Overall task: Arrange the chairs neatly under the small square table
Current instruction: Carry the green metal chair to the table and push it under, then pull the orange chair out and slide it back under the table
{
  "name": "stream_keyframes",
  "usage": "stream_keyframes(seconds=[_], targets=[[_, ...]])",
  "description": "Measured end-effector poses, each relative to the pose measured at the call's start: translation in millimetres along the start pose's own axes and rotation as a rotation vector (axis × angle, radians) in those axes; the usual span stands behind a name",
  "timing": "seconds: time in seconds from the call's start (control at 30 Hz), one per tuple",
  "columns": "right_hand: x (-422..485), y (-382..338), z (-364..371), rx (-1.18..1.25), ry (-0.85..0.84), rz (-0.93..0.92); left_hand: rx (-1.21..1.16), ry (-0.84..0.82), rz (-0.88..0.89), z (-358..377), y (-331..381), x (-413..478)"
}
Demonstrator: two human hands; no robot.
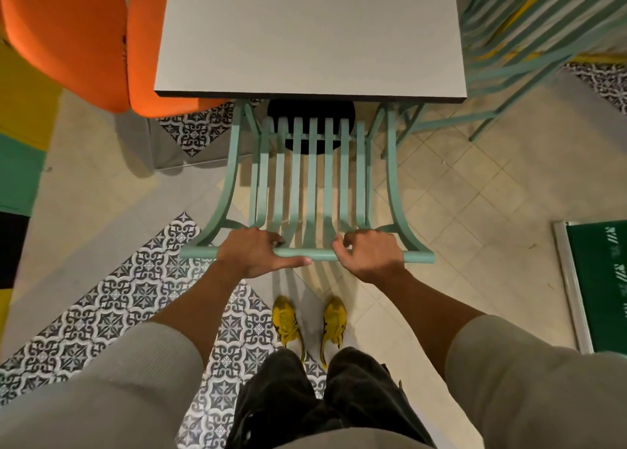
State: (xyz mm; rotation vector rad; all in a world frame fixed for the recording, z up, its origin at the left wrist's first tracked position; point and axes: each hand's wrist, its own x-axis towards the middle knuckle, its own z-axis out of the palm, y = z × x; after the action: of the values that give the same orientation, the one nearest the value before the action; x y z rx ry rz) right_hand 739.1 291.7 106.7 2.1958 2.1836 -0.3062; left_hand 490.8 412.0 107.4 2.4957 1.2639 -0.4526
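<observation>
A mint-green slatted chair [310, 177] stands straight in front of me, its seat tucked under the near edge of the small square grey table [310, 34]. Its backrest top rail runs left to right just below the middle of the view. My left hand [261, 253] is closed over the rail left of centre, thumb lying along it. My right hand [368, 255] is wrapped around the rail right of centre. The table's dark round base shows beneath the top, behind the slats.
An orange upholstered chair [68, 38] sits at the table's left side. Another mint-green slatted chair [529, 34] stands at the right. A green board with a metal frame [597, 285] lies on the tiled floor at right. My yellow shoes [310, 323] stand just behind the chair.
</observation>
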Motion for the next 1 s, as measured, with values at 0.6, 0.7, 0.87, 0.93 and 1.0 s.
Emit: stream_keyframes(seconds=[0.6, 0.7, 0.87, 0.93, 1.0], targets=[[13, -14, -34, 0.176, -0.305, 0.182, -0.239, -0.234, -0.142, -44, 0, -48], [27, -30, -50, 0.157, -0.340, 0.112, -0.263, -0.121, -0.189, -55, -19, -70], [57, -73, -81, 0.148, -0.406, -0.027, -0.273, -0.014, -0.353, -80, -65, -119], [71, -95, -97, 0.120, -0.410, -0.093, -0.263, 0.006, -0.419, -92, -86, -142], [85, -119, -115, 0.083, -0.394, -0.155, -0.269, 0.044, -0.473, -103, -109, -164]])
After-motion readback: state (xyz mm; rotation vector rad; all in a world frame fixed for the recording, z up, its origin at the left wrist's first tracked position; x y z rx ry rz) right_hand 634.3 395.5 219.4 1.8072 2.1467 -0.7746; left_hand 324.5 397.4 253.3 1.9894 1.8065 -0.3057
